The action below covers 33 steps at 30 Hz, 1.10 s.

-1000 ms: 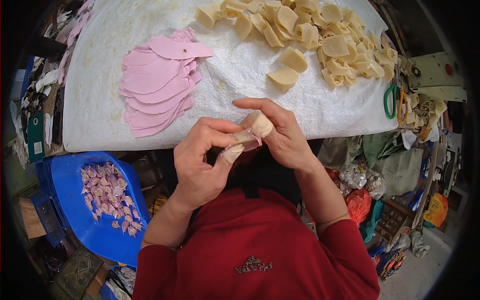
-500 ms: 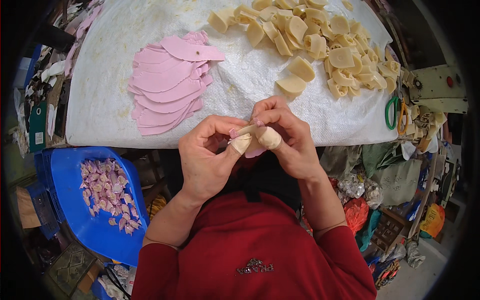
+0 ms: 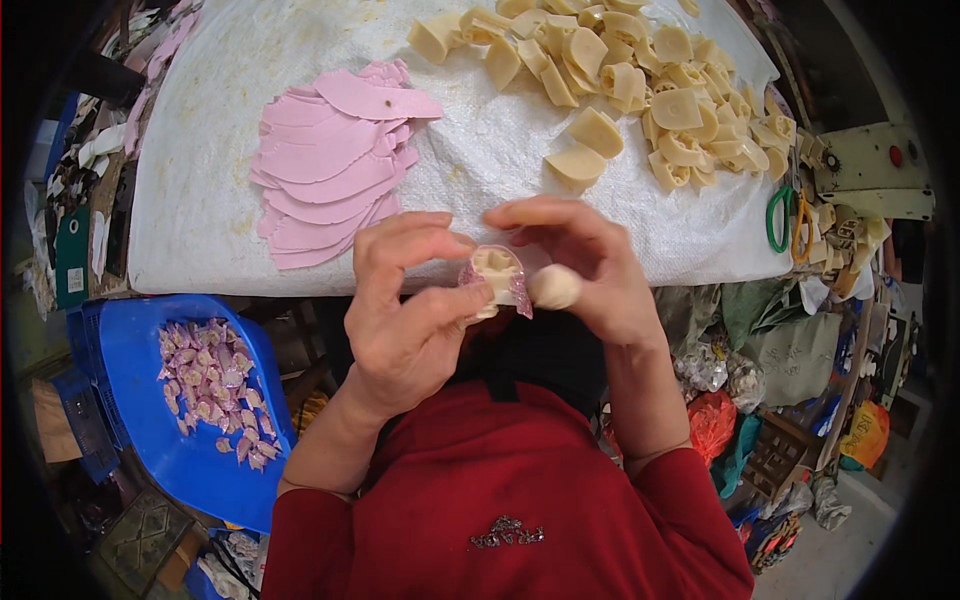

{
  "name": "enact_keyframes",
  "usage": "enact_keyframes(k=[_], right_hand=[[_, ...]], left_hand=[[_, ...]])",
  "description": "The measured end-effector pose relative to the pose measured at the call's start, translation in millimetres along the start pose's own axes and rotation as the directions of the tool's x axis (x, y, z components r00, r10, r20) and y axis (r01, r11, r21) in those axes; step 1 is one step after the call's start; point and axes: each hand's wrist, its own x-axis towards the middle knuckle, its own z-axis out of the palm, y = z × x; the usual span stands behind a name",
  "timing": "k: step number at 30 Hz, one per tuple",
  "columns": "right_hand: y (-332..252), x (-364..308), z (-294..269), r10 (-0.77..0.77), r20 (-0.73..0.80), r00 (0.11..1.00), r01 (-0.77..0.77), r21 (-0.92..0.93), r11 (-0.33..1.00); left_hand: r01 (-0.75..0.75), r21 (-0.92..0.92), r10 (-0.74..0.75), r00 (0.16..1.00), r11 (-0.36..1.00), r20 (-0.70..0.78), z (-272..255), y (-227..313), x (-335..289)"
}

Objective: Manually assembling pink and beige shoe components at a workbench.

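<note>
A small beige plastic piece, shaped like a shoe heel (image 3: 496, 266), has pink glittery material around its sides. It sits between my hands just off the table's near edge. My left hand (image 3: 405, 300) pinches it, the thumb pressed on its left side. My right hand (image 3: 590, 265) is beside it with fingers curved and spread apart. A cream finger cot covers the right thumb, whose tip is close to the glittery edge. On the table, a fanned stack of pink sheet pieces (image 3: 330, 165) lies at the left. A heap of bare beige heels (image 3: 680, 110) fills the far right.
White woven sheeting (image 3: 470, 170) covers the table. Scissors with green and orange handles (image 3: 778, 222) lie at its right edge. A blue basin (image 3: 190, 470) at lower left holds several pink glittery pieces (image 3: 215, 390). Bags and scraps crowd the floor at right, around a red bag (image 3: 712, 425).
The heel has been turned so its hollow end and glittery sides show. My right hand has loosened, its fingers spreading away from the piece. The left hand keeps its pinch.
</note>
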Motion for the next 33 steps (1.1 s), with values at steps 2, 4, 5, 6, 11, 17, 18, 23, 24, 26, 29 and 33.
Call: enact_keyframes(k=[2, 4, 5, 6, 11, 17, 18, 23, 24, 26, 29, 33], right_hand=[[-7, 0, 1, 0.104, 0.039, 0.994, -0.105, 0.018, 0.994], [-5, 1, -1, 0.202, 0.074, 0.977, -0.205, 0.033, 0.978], [1, 1, -3, -0.058, 0.067, 0.996, 0.068, -0.156, 0.985], [6, 3, -3, -0.309, 0.117, 0.944, 0.331, -0.329, 0.884], [4, 0, 11, -0.409, 0.167, 0.897, 0.441, -0.386, 0.81], [17, -3, 16, -0.498, 0.192, 0.845, 0.507, -0.582, 0.635], [20, -3, 18, -0.496, 0.16, 0.854, 0.499, -0.521, 0.692], [4, 0, 28, 0.009, 0.105, 0.994, -0.024, 0.136, 0.99], [4, 3, 26, 0.009, 0.099, 0.995, -0.022, 0.134, 0.991], [6, 7, 23, 0.085, 0.258, 0.962, -0.135, 0.181, 0.974], [12, -1, 31, 0.096, 0.189, 0.977, -0.126, 0.151, 0.98], [35, -3, 41, -0.202, 0.081, 0.976, 0.201, 0.01, 0.979]], left_hand=[[-0.059, -0.009, 0.059, 0.998, 0.998, 0.006, 2, 4, -2], [-0.081, -0.045, 0.082, 0.996, 0.996, 0.028, -3, -3, -7], [0.002, -0.166, 0.008, 0.998, 0.986, 0.062, -6, -3, -9], [0.091, -0.272, -0.065, 0.993, 0.958, 0.102, -10, -3, -10], [0.617, -0.622, -0.415, 0.786, 0.483, 0.458, 2, 2, -15], [0.709, -0.627, -0.538, 0.682, 0.322, 0.495, 10, 16, -15], [0.699, -0.603, -0.555, 0.697, 0.385, 0.454, 12, 17, -17], [0.582, -0.731, -0.556, 0.761, 0.356, 0.335, 21, 28, -11], [0.584, -0.731, -0.552, 0.761, 0.353, 0.34, 22, 28, -11], [0.531, -0.669, -0.485, 0.828, 0.519, 0.281, 24, 28, -11], [0.499, -0.59, -0.449, 0.86, 0.635, 0.244, 24, 24, -18], [0.571, -0.468, -0.553, 0.81, 0.674, 0.193, 21, 26, -16]])
